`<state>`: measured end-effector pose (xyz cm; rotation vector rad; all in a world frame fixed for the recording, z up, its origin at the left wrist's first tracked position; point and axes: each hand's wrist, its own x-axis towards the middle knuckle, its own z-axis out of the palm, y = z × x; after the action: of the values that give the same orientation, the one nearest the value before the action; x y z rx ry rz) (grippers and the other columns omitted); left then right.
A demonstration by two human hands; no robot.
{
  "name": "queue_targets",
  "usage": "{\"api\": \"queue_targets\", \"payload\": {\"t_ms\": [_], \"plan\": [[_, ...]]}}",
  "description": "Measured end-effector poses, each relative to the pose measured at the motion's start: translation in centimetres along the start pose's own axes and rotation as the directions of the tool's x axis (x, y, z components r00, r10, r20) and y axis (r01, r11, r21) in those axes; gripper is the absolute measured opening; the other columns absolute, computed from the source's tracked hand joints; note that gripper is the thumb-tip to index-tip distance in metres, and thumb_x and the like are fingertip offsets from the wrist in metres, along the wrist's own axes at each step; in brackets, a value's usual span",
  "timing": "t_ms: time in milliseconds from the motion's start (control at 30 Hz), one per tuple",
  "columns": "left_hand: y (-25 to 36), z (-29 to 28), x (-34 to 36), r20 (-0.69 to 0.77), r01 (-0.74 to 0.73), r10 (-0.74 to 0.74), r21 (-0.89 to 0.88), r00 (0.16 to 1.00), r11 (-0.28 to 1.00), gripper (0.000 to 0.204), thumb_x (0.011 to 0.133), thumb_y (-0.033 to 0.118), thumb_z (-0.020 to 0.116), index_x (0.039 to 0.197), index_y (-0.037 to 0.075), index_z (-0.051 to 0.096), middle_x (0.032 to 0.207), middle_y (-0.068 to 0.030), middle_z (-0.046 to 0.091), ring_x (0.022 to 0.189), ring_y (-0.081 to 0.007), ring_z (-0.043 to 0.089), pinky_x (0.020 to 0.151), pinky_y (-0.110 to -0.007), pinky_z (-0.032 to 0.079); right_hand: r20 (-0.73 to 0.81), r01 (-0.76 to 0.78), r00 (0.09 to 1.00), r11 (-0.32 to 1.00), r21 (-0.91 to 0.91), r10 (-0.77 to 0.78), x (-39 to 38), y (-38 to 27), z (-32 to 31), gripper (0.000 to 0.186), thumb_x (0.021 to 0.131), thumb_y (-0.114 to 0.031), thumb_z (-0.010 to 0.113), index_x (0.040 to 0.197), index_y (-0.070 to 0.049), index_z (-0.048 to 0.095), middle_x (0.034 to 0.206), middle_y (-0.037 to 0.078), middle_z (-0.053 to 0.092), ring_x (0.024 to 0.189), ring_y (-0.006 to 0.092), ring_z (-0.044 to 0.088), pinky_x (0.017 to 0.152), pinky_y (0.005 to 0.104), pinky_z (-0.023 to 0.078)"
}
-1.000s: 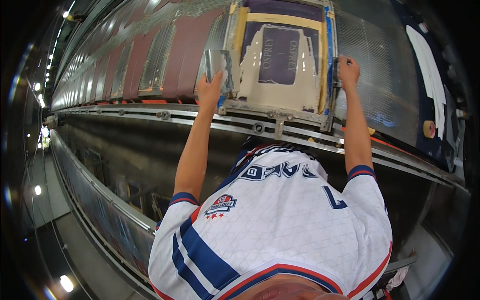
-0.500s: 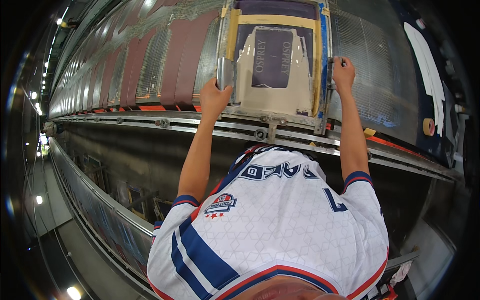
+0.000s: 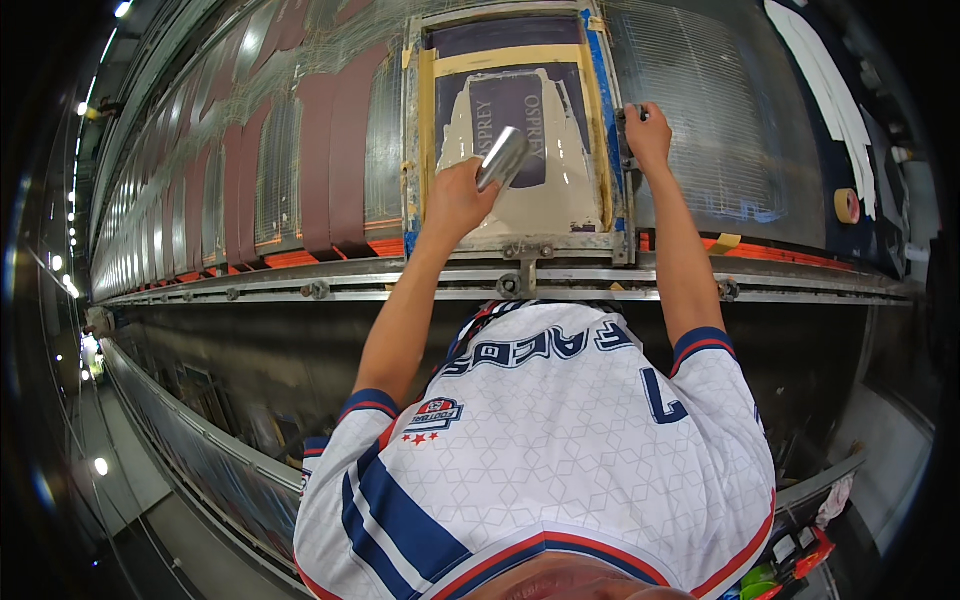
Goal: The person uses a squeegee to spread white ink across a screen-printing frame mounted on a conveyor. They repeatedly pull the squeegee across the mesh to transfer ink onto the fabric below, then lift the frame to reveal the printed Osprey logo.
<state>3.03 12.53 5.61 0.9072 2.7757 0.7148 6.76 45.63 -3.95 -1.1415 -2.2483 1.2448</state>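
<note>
A screen-printing frame (image 3: pixel 413 190) with a dark purple mesh, yellow and blue tape lies on the long table ahead of me. Beige paste (image 3: pixel 550 208) covers the near part of the mesh and runs up around a dark lettered window (image 3: pixel 510 110). My left hand (image 3: pixel 460 203) is closed around a shiny metal squeegee (image 3: pixel 504 156), held tilted over the mesh near its left side. Whether the squeegee's lower edge touches the paste is hidden by the hand. On the frame's right side, my right hand (image 3: pixel 648 135) closes on a small dark handle (image 3: pixel 628 117).
Maroon panels (image 3: pixel 318 165) lie in a row on the table to the left. A metal rail (image 3: pixel 400 285) with bolts runs along the table's near edge. At right are a grey meshed surface (image 3: pixel 700 130), white strips (image 3: pixel 820 85) and a tape roll (image 3: pixel 846 206).
My left hand has swung the squeegee from the frame's left edge inward over the paste, tilting it. My right hand keeps its grip on the handle. The whole view has shifted slightly.
</note>
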Motion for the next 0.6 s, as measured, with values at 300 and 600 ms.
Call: {"api": "queue_targets", "payload": {"t_ms": [300,600], "plan": [[-2.2,-1.5,-1.5,0.247,-0.558,0.535,0.029,0.808,0.829,0.037,0.074,0.019,0.080,0.108,0.011,0.066,0.099,-0.0058,0.066,0.096,-0.0269,0.062,0.084,-0.041,0.044,-0.005,-0.005,1.000,1.000,0.025,0.005,-0.5,-0.6,-0.4,0.044,0.092,-0.038,0.064,0.119,-0.003,0.066,0.102,0.022,0.071,0.094,0.0380,0.068,0.085,0.0453,0.052],[-4.3,0.4,3.6,0.137,-0.604,0.594,0.046,0.793,0.796,0.031,0.072,0.019,0.082,0.098,0.009,0.068,0.089,-0.0063,0.068,0.087,-0.0273,0.064,0.078,-0.040,0.044,-0.055,0.004,0.998,1.000,-0.023,-0.005,-0.7,-0.5,-0.2,0.048,0.093,-0.039,0.064,0.122,-0.001,0.065,0.101,0.023,0.071,0.095,0.0385,0.069,0.086,0.0449,0.052]]}}
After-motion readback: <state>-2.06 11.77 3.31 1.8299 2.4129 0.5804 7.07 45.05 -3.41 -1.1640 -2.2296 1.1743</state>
